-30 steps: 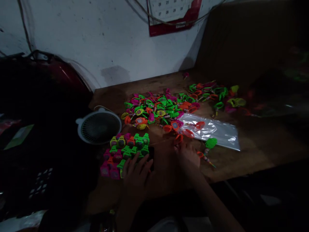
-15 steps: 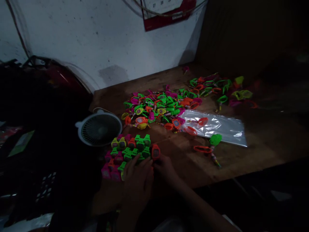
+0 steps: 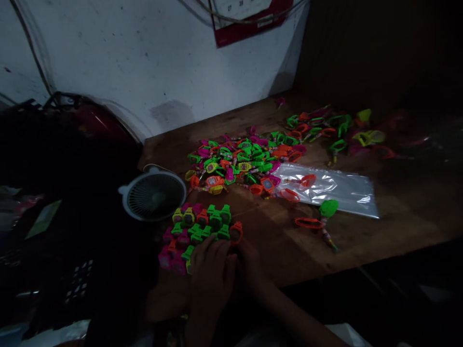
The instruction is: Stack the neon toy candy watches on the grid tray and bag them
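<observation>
Bright plastic toy watches [image 3: 196,233] in green, pink, yellow and orange stand packed in rows near the table's front edge. My left hand [image 3: 211,262] lies over the near right part of these rows, fingers stretched forward, hiding the watches under it. Beside it, my right hand [image 3: 250,262] has its fingers closed at the bottom of an orange toy watch [image 3: 236,232] at the right end of the rows. Its fingertips are dark and partly hidden. Behind the rows lies a loose heap of toy watches [image 3: 244,156], some with small patterned tubes attached.
A round grey fan [image 3: 154,195] lies left of the rows. Clear plastic bags [image 3: 347,193] lie right of the heap, near a green and orange pair of toy watches [image 3: 328,208]. More watches [image 3: 314,126] lie at the back right. A wall with a calendar [image 3: 253,24] stands behind.
The view has shifted slightly, so everything appears a little to the right. The orange toy watch has turned a little at my right fingers, and my hands have come closer together.
</observation>
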The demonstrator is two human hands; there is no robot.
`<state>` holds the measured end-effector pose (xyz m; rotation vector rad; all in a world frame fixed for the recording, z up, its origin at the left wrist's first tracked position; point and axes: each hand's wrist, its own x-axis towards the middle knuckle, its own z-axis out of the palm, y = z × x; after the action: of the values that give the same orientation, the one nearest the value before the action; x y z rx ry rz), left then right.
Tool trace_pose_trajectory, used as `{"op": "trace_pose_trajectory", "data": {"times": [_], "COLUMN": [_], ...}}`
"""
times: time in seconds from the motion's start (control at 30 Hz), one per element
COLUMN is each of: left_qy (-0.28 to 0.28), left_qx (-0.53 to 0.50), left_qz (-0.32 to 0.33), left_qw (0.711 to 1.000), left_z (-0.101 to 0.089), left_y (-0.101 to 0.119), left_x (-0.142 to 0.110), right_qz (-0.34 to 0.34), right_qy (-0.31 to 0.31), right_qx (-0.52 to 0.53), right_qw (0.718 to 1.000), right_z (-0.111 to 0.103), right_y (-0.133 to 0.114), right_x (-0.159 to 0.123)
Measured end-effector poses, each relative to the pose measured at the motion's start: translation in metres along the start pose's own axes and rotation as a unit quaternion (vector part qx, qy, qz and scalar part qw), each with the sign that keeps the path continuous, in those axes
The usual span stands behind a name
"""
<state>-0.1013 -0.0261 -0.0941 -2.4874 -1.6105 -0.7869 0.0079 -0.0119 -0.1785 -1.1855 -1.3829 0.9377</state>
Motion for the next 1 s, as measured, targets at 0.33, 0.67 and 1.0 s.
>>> {"op": "trace_pose_trajectory", "data": {"times": [0.33, 0.67, 1.0], "left_qy": [0.019, 0.029, -0.020], "left_qx": [0.032, 0.012, 0.075], "left_qz": [0.016, 0.024, 0.049], "left_qw": [0.999, 0.999, 0.996], "left_z": [0.006, 0.009, 0.004], "left_y": [-0.003, -0.005, -0.002], "left_x": [-0.002, -0.005, 0.024], "right_qz": [0.026, 0.004, 0.025], "right_qy": [-0.001, -0.064, -0.096], "right_qx": [0.012, -0.060, -0.170], "right_qw": [1.000, 0.996, 0.980], "right_z": [-0.006, -0.004, 0.005], "right_y": [-0.001, -0.004, -0.002], "right_x": [-0.007, 0.000, 0.000]}}
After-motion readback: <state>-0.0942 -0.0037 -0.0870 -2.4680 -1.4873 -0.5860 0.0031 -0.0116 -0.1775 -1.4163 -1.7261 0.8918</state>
